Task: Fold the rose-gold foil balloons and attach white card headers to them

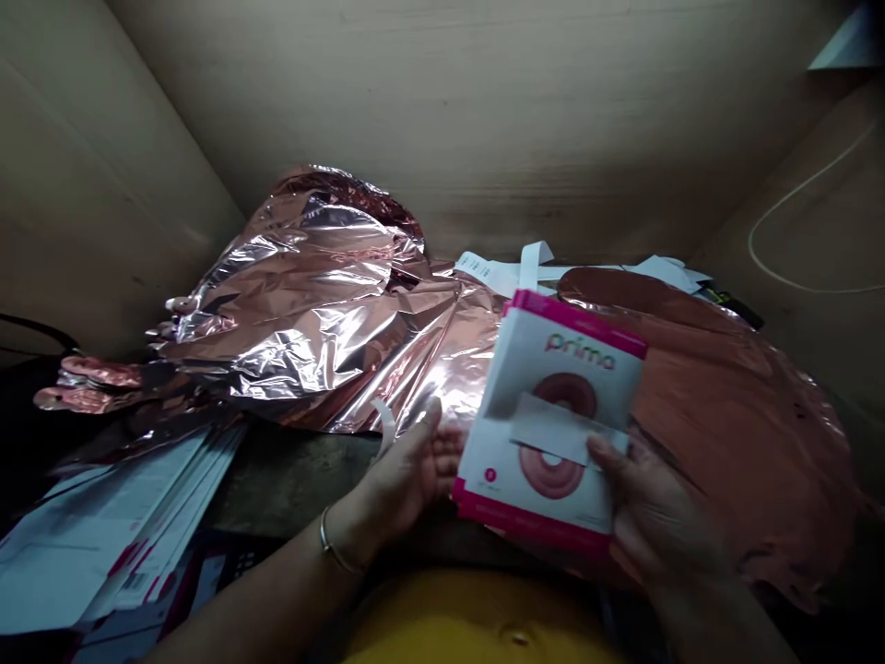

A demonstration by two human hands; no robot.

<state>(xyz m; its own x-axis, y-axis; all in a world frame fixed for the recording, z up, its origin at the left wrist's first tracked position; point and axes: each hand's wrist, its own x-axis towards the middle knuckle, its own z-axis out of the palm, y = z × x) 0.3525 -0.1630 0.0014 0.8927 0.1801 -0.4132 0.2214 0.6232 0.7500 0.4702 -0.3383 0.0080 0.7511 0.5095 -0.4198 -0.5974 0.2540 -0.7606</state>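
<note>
Past the stack of printed cards (117, 526) and the crumpled rose-gold foil (318, 314), my left hand (407, 466) lies open, fingers spread and seeming just to meet the edge of the pink-bordered prima card packet (546, 429). My right hand (656, 507) pinches that packet between thumb and fingers, the thumb over its white paper strip (567, 429). The packet looks light and fairly stiff, so its edges seem the place to hold it, while the smooth rose-gold foil (733, 415) under it looks thin, soft and slippery.
</note>
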